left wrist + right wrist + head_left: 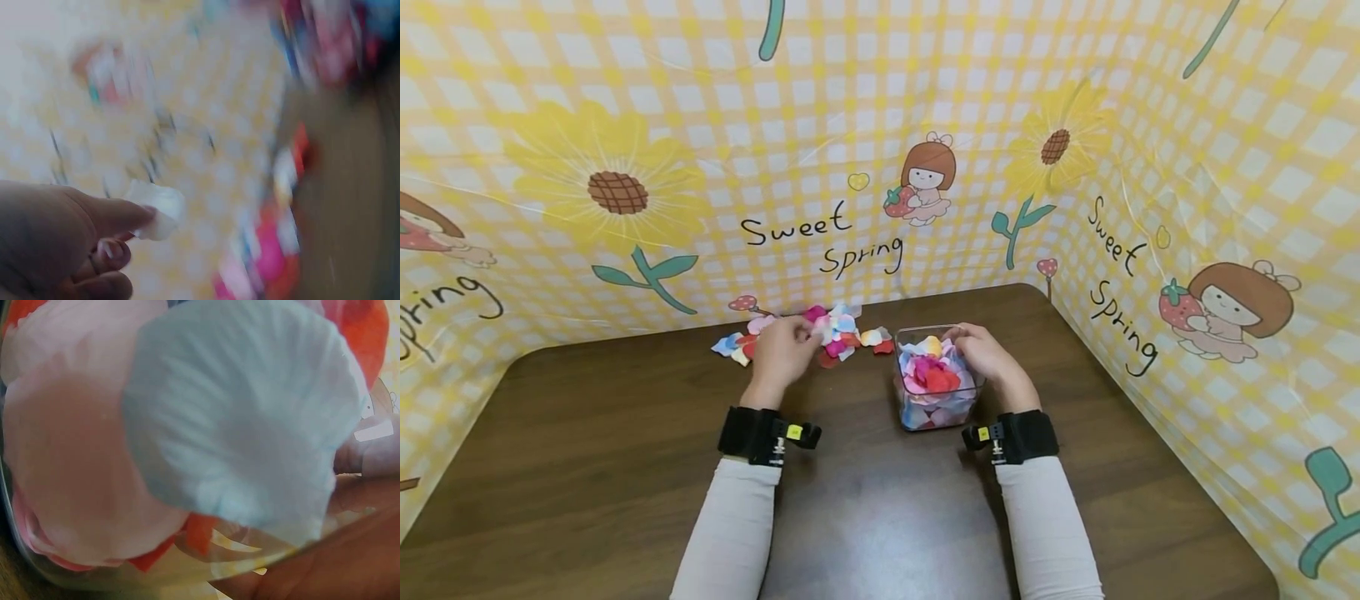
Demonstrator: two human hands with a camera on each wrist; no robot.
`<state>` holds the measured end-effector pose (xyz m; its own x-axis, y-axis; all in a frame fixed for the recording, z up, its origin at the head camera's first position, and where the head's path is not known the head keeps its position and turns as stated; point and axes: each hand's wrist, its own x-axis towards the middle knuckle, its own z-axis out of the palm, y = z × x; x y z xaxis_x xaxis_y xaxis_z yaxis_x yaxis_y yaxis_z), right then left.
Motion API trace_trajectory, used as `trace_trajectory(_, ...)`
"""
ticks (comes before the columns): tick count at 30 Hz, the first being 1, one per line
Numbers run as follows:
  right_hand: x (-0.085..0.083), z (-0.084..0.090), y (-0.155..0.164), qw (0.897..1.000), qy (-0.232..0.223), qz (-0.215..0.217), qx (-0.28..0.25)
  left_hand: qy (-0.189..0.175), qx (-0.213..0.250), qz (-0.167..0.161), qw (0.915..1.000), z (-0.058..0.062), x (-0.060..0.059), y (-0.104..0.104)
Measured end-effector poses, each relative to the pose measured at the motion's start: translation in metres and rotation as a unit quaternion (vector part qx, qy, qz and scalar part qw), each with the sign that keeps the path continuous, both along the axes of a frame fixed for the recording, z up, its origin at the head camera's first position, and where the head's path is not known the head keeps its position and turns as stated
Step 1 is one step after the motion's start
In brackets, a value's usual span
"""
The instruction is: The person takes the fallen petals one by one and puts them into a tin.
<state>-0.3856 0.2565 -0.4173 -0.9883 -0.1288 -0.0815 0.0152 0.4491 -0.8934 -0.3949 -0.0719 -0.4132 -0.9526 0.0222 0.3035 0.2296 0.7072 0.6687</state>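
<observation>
A pile of coloured fabric petals [820, 333] lies at the far side of the brown table [625, 450]. My left hand [782, 354] hovers at the pile and pinches a white petal [156, 209] between thumb and fingers. A clear square container [936, 379] full of petals stands right of centre. My right hand [988, 358] grips its right side. In the right wrist view, pale blue petals [244, 419] and pink petals [69, 469] press against the clear wall, with my fingers [369, 462] behind it.
A yellow checked backdrop [865, 150] with sunflowers and "Sweet Spring" lettering closes off the back and both sides of the table. The table's rounded corners sit near it. Black wrist straps [760, 435] sit on both arms.
</observation>
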Motion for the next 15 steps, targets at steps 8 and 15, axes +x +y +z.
trace_trajectory(8, -0.001, 0.001, 0.001, 1.0, 0.003, -0.001, 0.003, 0.088, 0.025, -0.165, 0.982, 0.038, 0.049, 0.094)
trace_trajectory(15, -0.002, 0.0, 0.002, 1.0, 0.006, 0.001, 0.002, 0.07, -0.01, -0.173, 0.9825, 0.029, 0.058, 0.12)
